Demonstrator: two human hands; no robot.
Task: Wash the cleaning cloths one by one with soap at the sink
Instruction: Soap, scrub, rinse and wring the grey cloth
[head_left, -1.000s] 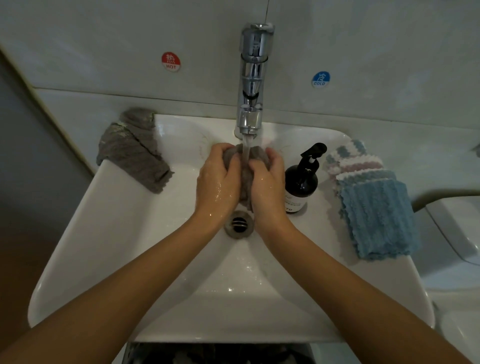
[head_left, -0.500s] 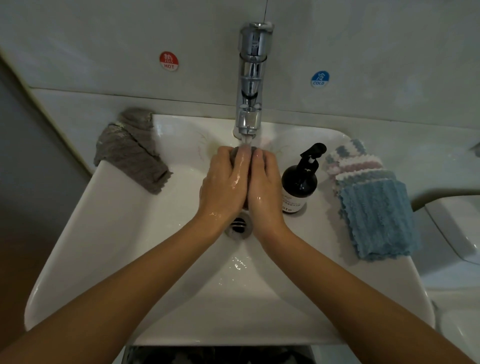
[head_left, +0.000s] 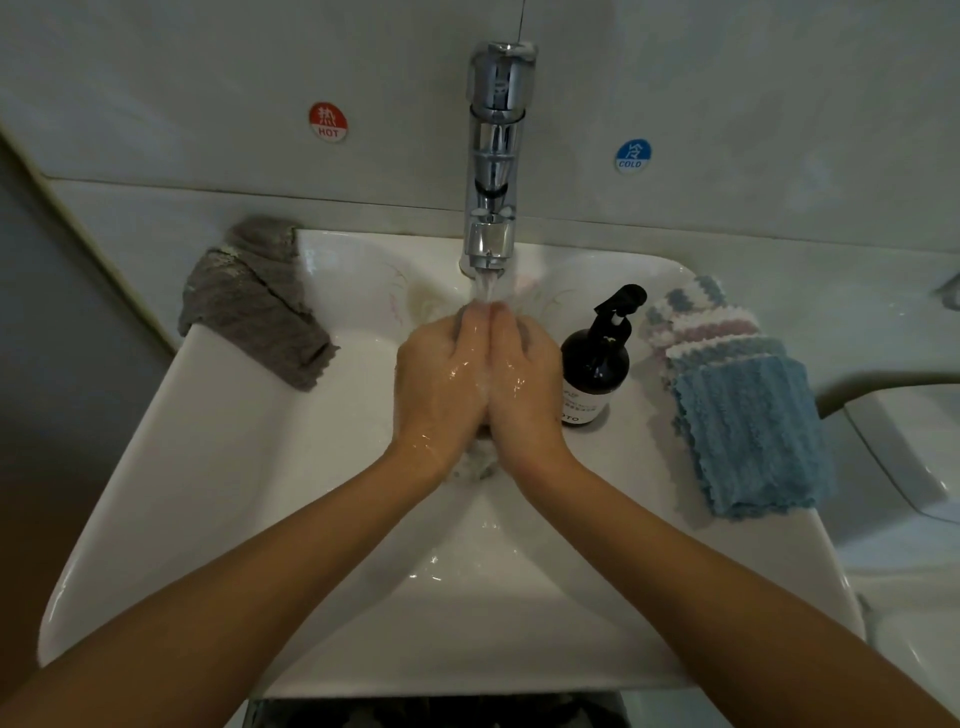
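My left hand (head_left: 439, 387) and my right hand (head_left: 524, 384) are pressed together over the white sink (head_left: 234, 467), under water running from the chrome tap (head_left: 496, 156). Between the palms is a wet grey cloth (head_left: 475, 462); only a bit of it shows below the wrists. Both hands are wet and closed around it. A black soap pump bottle (head_left: 595, 364) stands on the sink rim just right of my right hand. A second grey cloth (head_left: 254, 306) hangs over the sink's back left corner. A stack of folded cloths (head_left: 748, 426), blue on top, lies on the right rim.
Red HOT (head_left: 328, 122) and blue COLD (head_left: 632, 156) stickers are on the wall beside the tap. A white toilet cistern (head_left: 904, 457) sits at the right edge. The drain is hidden under my hands.
My hands have closed tighter together around the grey cloth, so it is now almost hidden. Water still runs over my fingertips.
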